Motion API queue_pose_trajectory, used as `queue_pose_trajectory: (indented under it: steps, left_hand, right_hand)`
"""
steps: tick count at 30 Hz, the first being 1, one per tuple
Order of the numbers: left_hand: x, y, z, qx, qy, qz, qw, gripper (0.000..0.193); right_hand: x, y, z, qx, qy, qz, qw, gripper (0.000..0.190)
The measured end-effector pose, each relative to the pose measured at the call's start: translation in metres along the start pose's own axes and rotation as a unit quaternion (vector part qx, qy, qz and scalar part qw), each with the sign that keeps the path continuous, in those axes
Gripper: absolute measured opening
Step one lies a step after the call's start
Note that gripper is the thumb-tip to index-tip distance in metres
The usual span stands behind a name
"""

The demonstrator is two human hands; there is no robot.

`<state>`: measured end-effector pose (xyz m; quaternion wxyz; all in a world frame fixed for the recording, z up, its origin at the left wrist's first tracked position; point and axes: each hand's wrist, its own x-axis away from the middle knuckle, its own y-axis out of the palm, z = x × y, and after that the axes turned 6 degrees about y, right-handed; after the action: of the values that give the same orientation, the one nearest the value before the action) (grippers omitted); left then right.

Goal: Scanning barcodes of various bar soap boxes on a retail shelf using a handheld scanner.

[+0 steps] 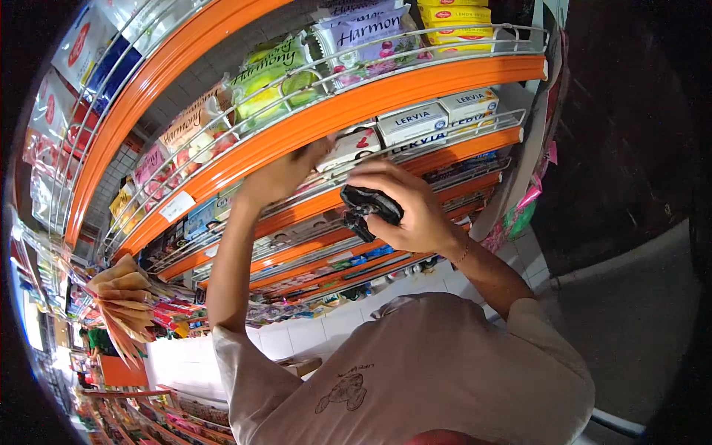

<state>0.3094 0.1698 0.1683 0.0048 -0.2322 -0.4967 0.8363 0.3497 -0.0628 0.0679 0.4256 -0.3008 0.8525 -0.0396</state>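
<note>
My left hand (283, 175) reaches into the second shelf, under the orange edge of the shelf above. Its fingers are blurred and partly hidden, so what they touch does not show clearly. Close by its fingertips is a white soap box with a red design (351, 149). White Lervia soap boxes (414, 122) stand stacked to the right of that. My right hand (411, 208) is curled around a bunched black item, seemingly a cloth (370, 208), in front of the wire rail (461, 132) of the same shelf.
The shelf above holds Harmony soap packs in green (272, 83) and purple (370, 41), plus yellow boxes (456, 25). Wire rails and orange shelf edges (356, 114) cross in front. A folded-paper ornament (122, 300) hangs at left. White floor tiles (322, 336) lie below.
</note>
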Motion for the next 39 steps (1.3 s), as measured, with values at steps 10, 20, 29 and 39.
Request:
queue_pose_trajectory:
  steps: [10, 20, 29, 39]
  left_hand:
    - [-0.022, 0.004, -0.032, 0.040, -0.007, -0.044, 0.998, 0.046]
    - [-0.012, 0.004, -0.039, 0.043, -0.025, 0.005, 0.999, 0.046]
    - [-0.013, -0.002, -0.035, 0.082, 0.007, -0.037, 0.996, 0.046]
    - [0.008, 0.005, -0.114, -0.145, 0.061, 0.029, 0.987, 0.039]
  right_hand:
    - [-0.002, 0.010, 0.004, -0.028, 0.042, -0.037, 0.998, 0.050]
    - [0.005, 0.004, 0.018, -0.063, 0.034, -0.037, 0.997, 0.048]
    - [0.002, 0.006, 0.016, -0.104, 0.052, -0.071, 0.991, 0.048]
    - [-0.003, 0.009, 0.018, -0.139, 0.041, -0.080, 0.986, 0.047]
